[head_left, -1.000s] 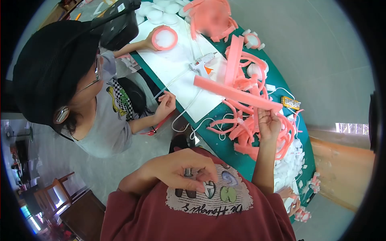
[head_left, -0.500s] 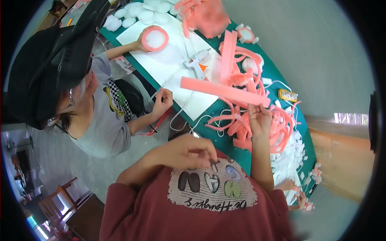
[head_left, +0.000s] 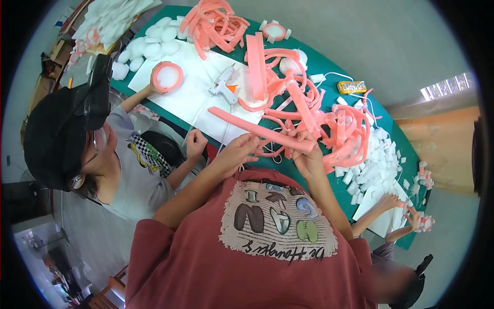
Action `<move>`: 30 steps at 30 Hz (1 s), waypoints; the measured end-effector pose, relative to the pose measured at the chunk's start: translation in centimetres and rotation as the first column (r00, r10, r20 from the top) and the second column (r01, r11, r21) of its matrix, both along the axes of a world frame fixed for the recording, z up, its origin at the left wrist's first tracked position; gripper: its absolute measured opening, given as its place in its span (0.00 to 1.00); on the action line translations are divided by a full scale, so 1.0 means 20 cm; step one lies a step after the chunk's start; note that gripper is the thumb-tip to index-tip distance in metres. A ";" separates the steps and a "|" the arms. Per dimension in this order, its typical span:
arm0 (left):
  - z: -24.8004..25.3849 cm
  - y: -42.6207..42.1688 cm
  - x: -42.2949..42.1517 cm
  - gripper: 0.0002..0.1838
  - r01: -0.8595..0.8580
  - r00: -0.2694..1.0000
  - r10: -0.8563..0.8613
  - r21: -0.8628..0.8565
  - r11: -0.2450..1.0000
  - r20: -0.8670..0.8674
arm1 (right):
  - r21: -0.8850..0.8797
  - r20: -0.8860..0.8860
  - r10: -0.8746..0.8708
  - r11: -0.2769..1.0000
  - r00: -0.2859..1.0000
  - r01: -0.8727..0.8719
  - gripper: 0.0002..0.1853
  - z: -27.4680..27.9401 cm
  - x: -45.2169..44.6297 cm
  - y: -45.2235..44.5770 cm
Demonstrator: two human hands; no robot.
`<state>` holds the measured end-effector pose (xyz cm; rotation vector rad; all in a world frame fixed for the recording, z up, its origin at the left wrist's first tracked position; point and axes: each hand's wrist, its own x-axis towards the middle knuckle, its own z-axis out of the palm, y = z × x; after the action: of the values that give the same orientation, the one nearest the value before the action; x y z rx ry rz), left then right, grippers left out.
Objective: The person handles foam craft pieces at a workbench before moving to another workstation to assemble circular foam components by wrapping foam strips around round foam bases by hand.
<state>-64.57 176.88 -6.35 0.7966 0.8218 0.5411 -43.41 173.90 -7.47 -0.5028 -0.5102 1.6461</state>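
My right hand [head_left: 309, 157] is closed on the near end of a long, flat pink foam strip [head_left: 257, 130], which slants up to the left over the table. Close below the strip's middle is my left hand [head_left: 239, 154], its fingers loosely bent and apart; I cannot tell whether the fingertips touch the foam. Behind the strip, a white glue gun [head_left: 224, 87] lies on a white board [head_left: 198, 92]. Tangled pink foam pieces [head_left: 342, 136] lie just beyond my right hand, and an upright-looking pink strip [head_left: 256, 67] lies farther back.
At left, a co-worker in a black cap [head_left: 56, 123] holds a pink ring with a white centre [head_left: 168, 76]. Another person's hands [head_left: 393, 203] work at lower right. White foam bits [head_left: 373, 165], white discs [head_left: 154, 44] and a yellow power strip [head_left: 351, 87] lie on the green table [head_left: 339, 69].
My left hand has moved up from in front of my shirt to beside the strip. My right hand has brought the strip left and nearer to me. The view has shifted, showing more of the second person.
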 end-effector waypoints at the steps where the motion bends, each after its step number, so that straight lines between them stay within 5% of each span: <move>1: 0.00 -0.01 0.01 0.21 -0.023 0.993 0.036 -0.119 0.993 0.108 | 0.120 0.134 0.002 0.993 0.991 -0.019 0.04 0.02 0.00 -0.02; 5: -0.01 -0.01 0.05 0.17 0.023 0.974 0.024 -0.204 0.979 0.224 | 0.240 0.517 -0.048 0.967 0.855 -0.091 0.03 -0.03 0.01 -0.08; 13: -0.08 -0.05 0.06 0.13 -0.096 0.950 0.174 -0.286 0.953 0.261 | 0.236 0.736 -0.065 0.958 0.673 -0.165 0.12 0.00 0.01 -0.18; 16: -0.15 -0.05 0.04 0.11 -0.138 0.945 0.214 -0.291 0.947 0.248 | 0.163 0.671 -0.099 0.987 0.734 -0.016 0.17 0.03 0.01 -0.21; 30: -0.33 -0.17 0.09 0.09 -0.479 0.872 0.488 -0.135 0.867 0.040 | -0.167 0.702 0.147 0.985 0.697 -0.040 0.10 -0.06 0.18 -0.41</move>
<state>-62.81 173.46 -12.88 0.4485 0.9828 0.9524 -39.72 165.78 -8.69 -1.2692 -1.0105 1.5464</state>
